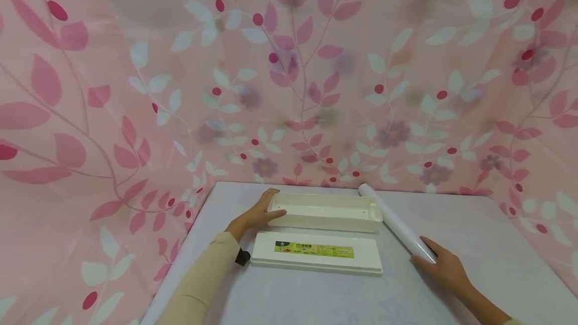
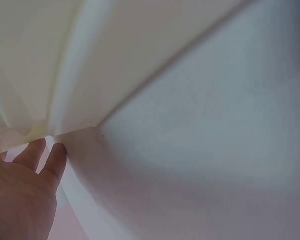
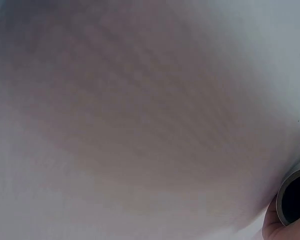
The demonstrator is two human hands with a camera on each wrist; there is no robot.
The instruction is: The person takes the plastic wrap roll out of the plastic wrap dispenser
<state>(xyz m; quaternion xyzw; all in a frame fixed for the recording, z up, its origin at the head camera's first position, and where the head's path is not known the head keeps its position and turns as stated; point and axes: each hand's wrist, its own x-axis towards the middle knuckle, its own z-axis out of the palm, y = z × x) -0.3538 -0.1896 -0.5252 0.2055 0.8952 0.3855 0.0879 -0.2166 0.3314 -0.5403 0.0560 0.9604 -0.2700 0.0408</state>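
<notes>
My left hand [image 1: 258,213] grips the left end of a long cream plastic box [image 1: 325,223], thumb over the front rim and fingers round the outer end. In the left wrist view, fingertips [image 2: 55,160] lie against the box's end edge. Open side up, the box shows its hollow inside. My right hand [image 1: 444,267] holds the near end of a long white roll of cling film [image 1: 399,224], which slants away past the box's right end. The roll's round hollow core [image 3: 297,200] shows in the right wrist view.
In front of the box lies its long white lid [image 1: 316,266], parallel to it, bearing a green and yellow label [image 1: 313,250]. A pale cloth covers the table [image 1: 289,300]. Pink leaf-patterned curtains [image 1: 307,89] hang behind and at both sides.
</notes>
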